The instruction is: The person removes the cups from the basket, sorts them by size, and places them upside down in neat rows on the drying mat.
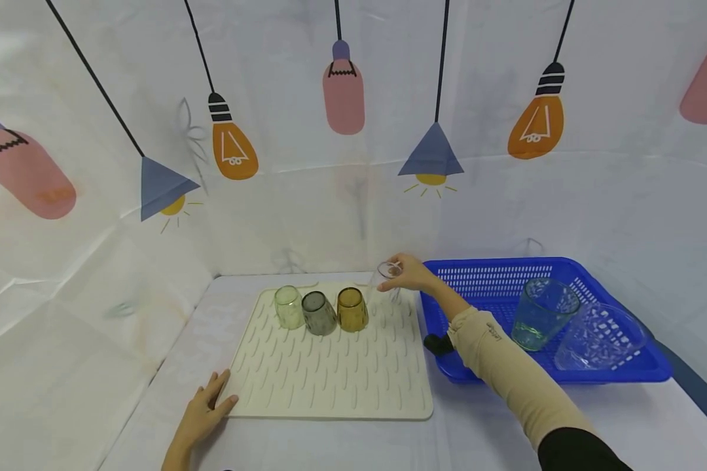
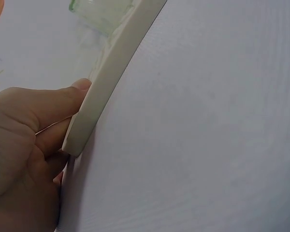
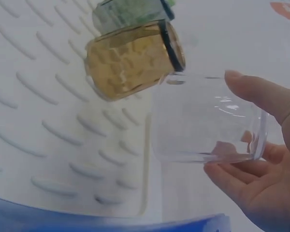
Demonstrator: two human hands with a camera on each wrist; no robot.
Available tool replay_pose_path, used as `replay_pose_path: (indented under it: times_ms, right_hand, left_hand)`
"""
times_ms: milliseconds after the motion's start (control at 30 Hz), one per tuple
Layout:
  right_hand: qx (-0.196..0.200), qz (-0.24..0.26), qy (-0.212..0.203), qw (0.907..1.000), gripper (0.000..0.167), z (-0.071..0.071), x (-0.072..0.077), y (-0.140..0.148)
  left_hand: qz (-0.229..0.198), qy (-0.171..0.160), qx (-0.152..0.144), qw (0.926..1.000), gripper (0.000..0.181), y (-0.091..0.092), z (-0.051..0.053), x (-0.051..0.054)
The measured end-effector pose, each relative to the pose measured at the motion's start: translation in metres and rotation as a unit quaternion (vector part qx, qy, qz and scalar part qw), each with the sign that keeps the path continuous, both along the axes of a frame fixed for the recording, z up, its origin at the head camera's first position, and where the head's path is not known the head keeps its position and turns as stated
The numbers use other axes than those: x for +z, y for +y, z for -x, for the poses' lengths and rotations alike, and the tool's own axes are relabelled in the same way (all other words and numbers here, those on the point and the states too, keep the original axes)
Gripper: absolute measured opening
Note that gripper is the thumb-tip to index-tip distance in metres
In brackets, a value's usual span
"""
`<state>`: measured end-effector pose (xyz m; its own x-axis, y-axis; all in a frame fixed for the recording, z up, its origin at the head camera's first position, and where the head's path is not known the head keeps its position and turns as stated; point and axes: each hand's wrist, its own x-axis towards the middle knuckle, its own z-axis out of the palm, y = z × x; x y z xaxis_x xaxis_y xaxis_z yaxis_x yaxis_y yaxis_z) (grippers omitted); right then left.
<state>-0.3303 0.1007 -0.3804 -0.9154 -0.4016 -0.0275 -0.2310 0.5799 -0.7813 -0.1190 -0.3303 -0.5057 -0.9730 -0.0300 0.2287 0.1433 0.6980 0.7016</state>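
As it fills most of my head view, backdrop: pale sheeting with a printed pattern.
Table: white-covered, under everything I'm watching.
Basket: blue, slotted, at the right, beside the mat.
Mat: cream and ridged, flat on the table.
Big glasses: a bluish tumbler and a colourless tumbler, both tilted inside the basket.
Left hand: at the mat's front left corner, fingers loosely extended and touching its edge, seemingly steadying it.
Right hand: thumb on one side, fingers on the other, gripping the clear glass.
Row of small glasses: green glass, grey glass, amber glass, left to right near the mat's back edge.
Clear glass: at the back right of the mat, just right of the amber one; whether it touches down I can't tell.
Step in hand: I'd judge it as placing this glass at the row's right end.
Next move: probably calls for a level set-down, clear of the amber glass, then a gentle release.
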Motion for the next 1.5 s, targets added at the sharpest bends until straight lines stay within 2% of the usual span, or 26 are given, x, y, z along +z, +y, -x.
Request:
replay_pose_path:
  times_ms: [167, 267, 500, 967, 1233, 1500]
  right_hand:
    - [0.029, -0.045, 0.009, 0.9985, 0.077, 0.003, -0.005, -0.008]
    - [0.043, -0.068, 0.013, 0.9966, 0.075, 0.005, -0.008, -0.012]
    - [0.051, -0.108, 0.017, 0.9927, 0.073, 0.007, -0.013, -0.020]
    - [0.058, -0.150, 0.012, 0.9869, 0.073, 0.002, -0.025, -0.027]
    - [0.075, -0.160, -0.015, 0.9841, 0.078, -0.001, -0.024, -0.025]
    - [0.085, -0.166, 0.029, 0.9820, 0.068, 0.000, -0.027, -0.023]
  left_hand:
    - [-0.008, -0.002, -0.004, 1.0000, 0.059, 0.000, 0.000, -0.002]
    - [-0.006, -0.015, 0.002, 0.9999, 0.060, 0.001, 0.000, -0.002]
    - [0.001, -0.026, 0.005, 0.9997, 0.061, 0.001, 0.001, 0.000]
    - [0.004, -0.026, 0.004, 0.9996, 0.062, 0.000, 0.002, -0.003]
    - [0.002, -0.029, 0.007, 0.9995, 0.063, 0.000, 0.003, -0.004]
    - [0.001, -0.024, 0.009, 0.9997, 0.064, 0.000, 0.003, -0.004]
